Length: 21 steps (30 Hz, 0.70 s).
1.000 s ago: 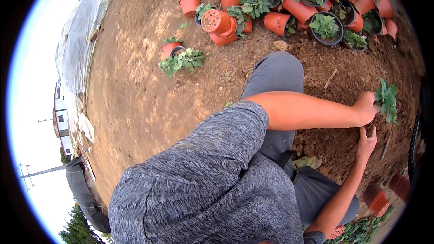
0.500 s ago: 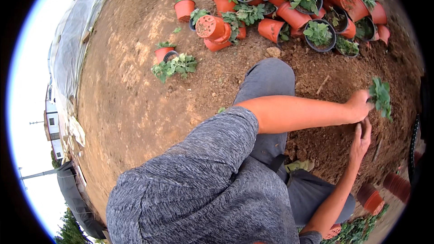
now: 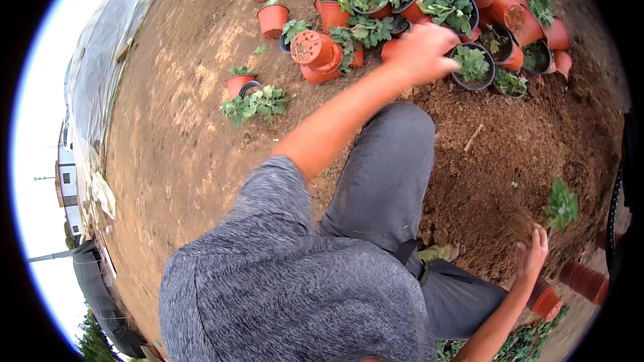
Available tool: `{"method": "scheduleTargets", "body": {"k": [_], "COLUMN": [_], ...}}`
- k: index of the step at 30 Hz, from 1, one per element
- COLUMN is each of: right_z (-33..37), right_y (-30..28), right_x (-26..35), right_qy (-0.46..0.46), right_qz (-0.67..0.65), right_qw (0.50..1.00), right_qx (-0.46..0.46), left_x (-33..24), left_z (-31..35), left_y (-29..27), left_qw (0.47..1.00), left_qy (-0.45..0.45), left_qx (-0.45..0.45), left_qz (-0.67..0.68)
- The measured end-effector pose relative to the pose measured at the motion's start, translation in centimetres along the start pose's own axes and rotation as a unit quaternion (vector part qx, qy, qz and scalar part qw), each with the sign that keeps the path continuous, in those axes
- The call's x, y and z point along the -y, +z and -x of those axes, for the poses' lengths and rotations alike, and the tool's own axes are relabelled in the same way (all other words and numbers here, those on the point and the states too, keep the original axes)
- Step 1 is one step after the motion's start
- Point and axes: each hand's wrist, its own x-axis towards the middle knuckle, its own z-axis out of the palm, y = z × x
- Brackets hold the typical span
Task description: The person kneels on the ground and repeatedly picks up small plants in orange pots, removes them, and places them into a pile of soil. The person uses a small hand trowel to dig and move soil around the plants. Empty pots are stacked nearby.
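Note:
My left hand (image 3: 424, 53) is stretched over the front of a heap of potted plants, blurred, thumb and fingers apart, with nothing visible in it. Beside it, a tipped black-rimmed pot (image 3: 473, 67) holds a leafy green plant. My right hand (image 3: 533, 251) is low at the right, fingers closed at the base of a small green plant (image 3: 561, 205). A blurred brown root clump (image 3: 522, 226) shows by its fingertips, above loose soil (image 3: 469, 194). The left hand partly covers an orange pot behind it.
More orange pots (image 3: 433, 7) with plants lie piled at the top. Single pots (image 3: 273, 21) and a tipped pot's plant (image 3: 258, 106) sit on bare ground to the left. Stacked pots (image 3: 583, 283) stand at lower right, near cut greenery (image 3: 530, 342). Plastic sheeting (image 3: 127, 33) edges the ground.
My left hand has left the small plant and swung up and left to the pot heap. The right hand has moved slightly down, with the plant still at its fingers.

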Motion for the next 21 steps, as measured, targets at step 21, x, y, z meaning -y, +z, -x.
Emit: {"method": "scheduleTargets", "body": {"k": [21], "right_z": [11.2], "right_y": [-13.4], "right_x": [-1.8], "right_qy": [-0.037], "right_qz": [-0.115], "right_qw": [0.879], "right_qx": [-0.460], "left_x": [16.0], "left_z": [18.5], "left_y": [-14.5], "left_qw": [0.788], "left_qy": [-0.342], "left_qx": [-0.182], "left_qz": [0.479]}}
